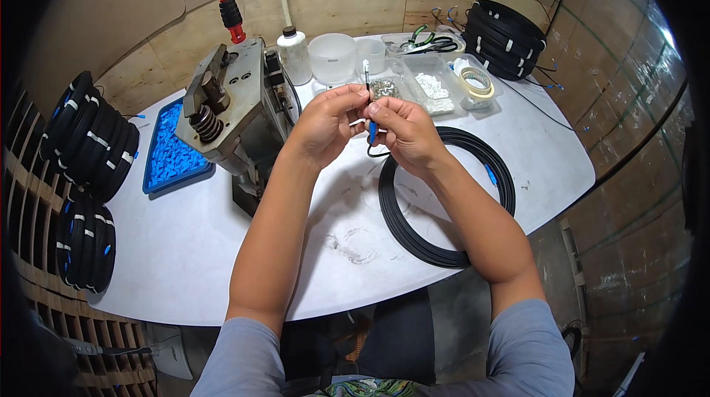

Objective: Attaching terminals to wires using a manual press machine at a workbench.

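Over the middle of the white table, both of my hands meet around the end of a black cable [368, 82], which points upward. Its tip [365, 67] is white and narrow. My left hand [330, 119] pinches the cable just below that tip, from the left side. Closed around it from the right is my right hand [408, 130], with a blue connector housing [373, 133] showing below its fingers. From there the cable bends down toward a large black cable coil [389, 201] lying flat under my right forearm. Another blue connector [490, 174] sits on the coil's inner side.
A metal press [240, 86] with a red-and-black knob stands left, beside a blue tray [178, 183] of blue housings. Behind are a bottle [294, 56], plastic tubs [330, 59], scissors [442, 44], white parts [431, 87] and a tape roll [476, 82]. Tied cable coils [506, 38] stand back right.
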`<state>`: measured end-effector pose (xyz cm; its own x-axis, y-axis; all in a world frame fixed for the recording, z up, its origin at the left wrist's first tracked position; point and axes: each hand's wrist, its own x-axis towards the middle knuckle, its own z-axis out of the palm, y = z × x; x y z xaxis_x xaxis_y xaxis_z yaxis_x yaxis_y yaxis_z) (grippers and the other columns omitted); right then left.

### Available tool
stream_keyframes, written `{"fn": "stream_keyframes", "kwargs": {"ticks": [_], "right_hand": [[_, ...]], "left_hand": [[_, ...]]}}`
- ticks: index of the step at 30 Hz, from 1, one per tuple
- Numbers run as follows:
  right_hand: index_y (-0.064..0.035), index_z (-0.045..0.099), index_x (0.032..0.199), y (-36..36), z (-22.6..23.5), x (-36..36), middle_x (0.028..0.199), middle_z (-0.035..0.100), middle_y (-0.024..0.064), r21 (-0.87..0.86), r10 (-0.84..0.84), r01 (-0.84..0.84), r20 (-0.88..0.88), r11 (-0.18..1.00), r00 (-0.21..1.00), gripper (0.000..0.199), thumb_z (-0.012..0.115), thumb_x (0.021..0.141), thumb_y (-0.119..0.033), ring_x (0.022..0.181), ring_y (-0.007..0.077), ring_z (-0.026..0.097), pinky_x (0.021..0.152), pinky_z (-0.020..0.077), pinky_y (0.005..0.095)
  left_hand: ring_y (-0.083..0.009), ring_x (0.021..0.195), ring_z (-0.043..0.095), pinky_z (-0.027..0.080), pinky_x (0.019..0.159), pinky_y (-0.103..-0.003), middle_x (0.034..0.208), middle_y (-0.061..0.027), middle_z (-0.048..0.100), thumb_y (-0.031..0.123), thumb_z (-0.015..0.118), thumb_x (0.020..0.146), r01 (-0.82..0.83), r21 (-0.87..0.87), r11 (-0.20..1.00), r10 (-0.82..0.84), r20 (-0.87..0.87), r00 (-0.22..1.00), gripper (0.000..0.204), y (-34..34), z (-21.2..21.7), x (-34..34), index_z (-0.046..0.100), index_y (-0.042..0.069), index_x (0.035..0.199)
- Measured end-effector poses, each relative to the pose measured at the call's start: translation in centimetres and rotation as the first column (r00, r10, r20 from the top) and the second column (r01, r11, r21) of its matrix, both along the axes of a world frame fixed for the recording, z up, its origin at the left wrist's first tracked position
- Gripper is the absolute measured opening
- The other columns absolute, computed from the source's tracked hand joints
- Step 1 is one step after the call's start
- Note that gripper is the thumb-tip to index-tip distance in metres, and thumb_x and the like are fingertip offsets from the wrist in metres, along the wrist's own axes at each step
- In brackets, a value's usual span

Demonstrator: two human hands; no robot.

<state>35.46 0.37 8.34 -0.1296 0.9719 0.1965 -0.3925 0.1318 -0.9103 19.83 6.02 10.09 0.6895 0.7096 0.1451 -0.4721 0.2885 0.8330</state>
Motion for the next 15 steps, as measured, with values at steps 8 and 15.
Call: {"fn": "stream_keyframes", "kwargs": {"ticks": [8, 15], "right_hand": [[-0.0064, 0.064, 0.089, -0.06, 0.15, 0.04, 0.077, 0.060, -0.0011, -0.003, -0.002, 0.002, 0.030, 1.000, 1.000, 0.017, 0.061, 0.094, -0.023, 0.068, 0.0068, 0.053, 0.064, 0.0443, 0.0223], [-0.0065, 0.065, 0.090, -0.01, 0.14, 0.07, 0.077, 0.060, -0.0016, 0.000, -0.007, 0.007, 0.046, 1.000, 0.999, 0.019, 0.060, 0.095, -0.024, 0.068, 0.0064, 0.052, 0.064, 0.0443, 0.0223]], "left_hand": [[-0.0117, 0.084, 0.058, 0.047, 0.078, -0.027, 0.090, -0.0018, 0.063, 0.016, 0.060, 0.091, -0.015, -0.013, 1.000, 0.015, 0.004, 1.000, 0.010, 0.17, -0.10, -0.09, 0.061, 0.007, 0.095], [-0.0116, 0.082, 0.058, 0.046, 0.077, -0.027, 0.089, -0.0014, 0.062, 0.016, 0.061, 0.090, -0.031, -0.020, 0.999, 0.031, -0.010, 0.999, 0.010, 0.14, -0.10, -0.01, 0.061, 0.007, 0.094]]}}
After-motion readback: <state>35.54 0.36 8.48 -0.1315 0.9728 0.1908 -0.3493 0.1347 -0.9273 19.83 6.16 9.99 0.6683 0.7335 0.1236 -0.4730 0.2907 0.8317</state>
